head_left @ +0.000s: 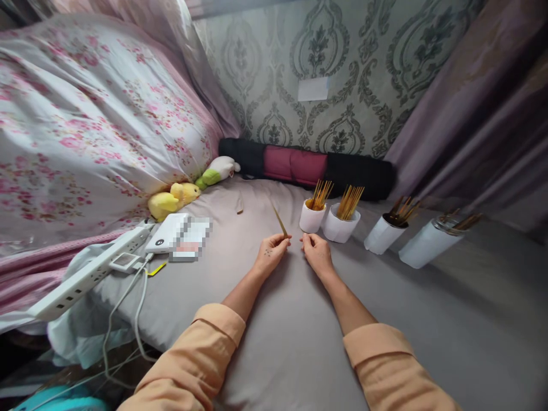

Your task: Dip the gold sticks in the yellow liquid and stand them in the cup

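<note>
My left hand (270,253) rests on the grey sheet (282,342) and pinches a thin yellow stick (280,221) that points up and away from me. My right hand (315,251) lies a little to its right with the fingers curled in; whether it holds anything I cannot make out. Just beyond the hands stand two white cups (311,217) (341,225) full of upright yellow sticks. Farther right, two more white cups (383,233) (426,242) hold darker brown sticks and appear to lean to the right.
A white power strip (85,274) with cables, a white power bank (169,233) and a blurred-out item lie at the left. Yellow and green plush toys (180,195) sit by a floral duvet (85,125). A black and maroon bolster (308,166) lines the wallpapered wall. A small brown piece (240,211) lies on the sheet.
</note>
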The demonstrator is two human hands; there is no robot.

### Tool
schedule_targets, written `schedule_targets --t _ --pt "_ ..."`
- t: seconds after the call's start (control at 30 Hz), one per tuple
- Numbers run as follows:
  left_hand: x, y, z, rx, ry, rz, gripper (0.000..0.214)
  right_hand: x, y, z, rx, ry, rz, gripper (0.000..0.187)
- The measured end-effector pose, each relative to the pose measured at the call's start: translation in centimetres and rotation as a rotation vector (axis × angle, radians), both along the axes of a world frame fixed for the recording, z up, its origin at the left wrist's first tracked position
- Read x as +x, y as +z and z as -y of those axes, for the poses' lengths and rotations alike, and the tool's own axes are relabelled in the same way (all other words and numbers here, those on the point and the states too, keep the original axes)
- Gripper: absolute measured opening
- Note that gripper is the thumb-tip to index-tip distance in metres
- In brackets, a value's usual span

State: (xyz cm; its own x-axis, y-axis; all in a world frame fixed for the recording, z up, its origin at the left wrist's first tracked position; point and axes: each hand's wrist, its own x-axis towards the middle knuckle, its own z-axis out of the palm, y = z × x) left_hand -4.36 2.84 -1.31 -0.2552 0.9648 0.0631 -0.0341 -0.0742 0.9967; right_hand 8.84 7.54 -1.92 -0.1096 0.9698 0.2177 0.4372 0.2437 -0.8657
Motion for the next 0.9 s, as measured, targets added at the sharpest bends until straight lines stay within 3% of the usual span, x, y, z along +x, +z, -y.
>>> schedule_targets --t 0.2,0.47,0.9 --pt "-0.2 -0.5 -0.2 0.111 0.073 -0.266 0.021 0.0 0.1 0.0 0.008 0.002 -0.039 0.041" --pt "-0.3 -0.7 0.2 0.234 0.084 -0.430 0.021 -0.2 0.4 0.2 0.023 0.034 -0.143 0.043" --pt "-0.4 -0.7 0.7 0.315 0.122 -0.918 0.026 -0.4 1.1 0.7 0.009 0.125 -0.317 0.035"
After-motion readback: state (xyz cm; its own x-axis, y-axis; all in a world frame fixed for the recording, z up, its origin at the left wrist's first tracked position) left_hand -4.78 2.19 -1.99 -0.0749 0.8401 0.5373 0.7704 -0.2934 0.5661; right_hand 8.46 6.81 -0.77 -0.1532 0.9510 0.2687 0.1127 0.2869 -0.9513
